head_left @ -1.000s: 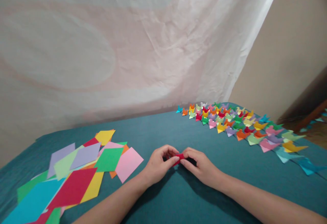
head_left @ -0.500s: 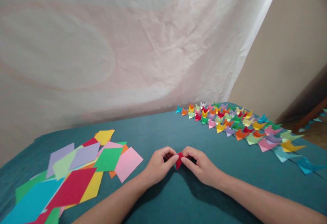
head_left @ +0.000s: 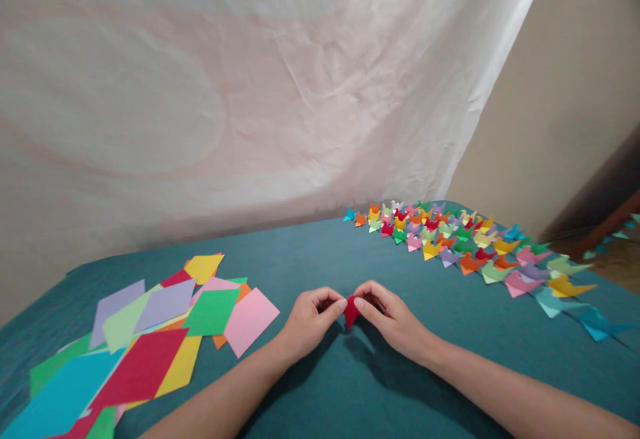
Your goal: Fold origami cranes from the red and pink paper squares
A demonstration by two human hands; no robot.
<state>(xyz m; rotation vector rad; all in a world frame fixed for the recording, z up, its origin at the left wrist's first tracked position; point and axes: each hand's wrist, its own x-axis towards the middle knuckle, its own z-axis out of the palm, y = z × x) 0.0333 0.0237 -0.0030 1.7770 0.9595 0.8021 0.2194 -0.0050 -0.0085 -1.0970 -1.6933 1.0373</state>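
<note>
Pale, wrinkled cloth (head_left: 280, 92) with faint pinkish shapes hangs beyond both hands, and a plain beige wall (head_left: 555, 85) shows past its edge, far off to the right hand's side. Teal cloth covers the desk (head_left: 295, 255) under and around the forearms. Close together over it, the left hand (head_left: 314, 322) and the right hand (head_left: 389, 315) each pinch, thumb against fingers, one side of a small folded red paper (head_left: 351, 315). It sits between the two sets of fingertips, a point of it hanging downward; whether that point touches the desk I cannot tell. Out to the left of the left hand lies a spread of loose, overlapping sheets: a pink sheet (head_left: 253, 322) nearest to it, a green sheet (head_left: 213, 312) just beyond that one, then a lavender sheet (head_left: 165, 305), a large red sheet (head_left: 145, 365) and a blue sheet (head_left: 65, 389) farther out. A yellow sheet (head_left: 204, 269) tops the far end. Ahead and to the right of the right hand, well apart from it, small folded birds of many colours stand in slanting rows, with a blue bird (head_left: 597, 324) at the near end.
</note>
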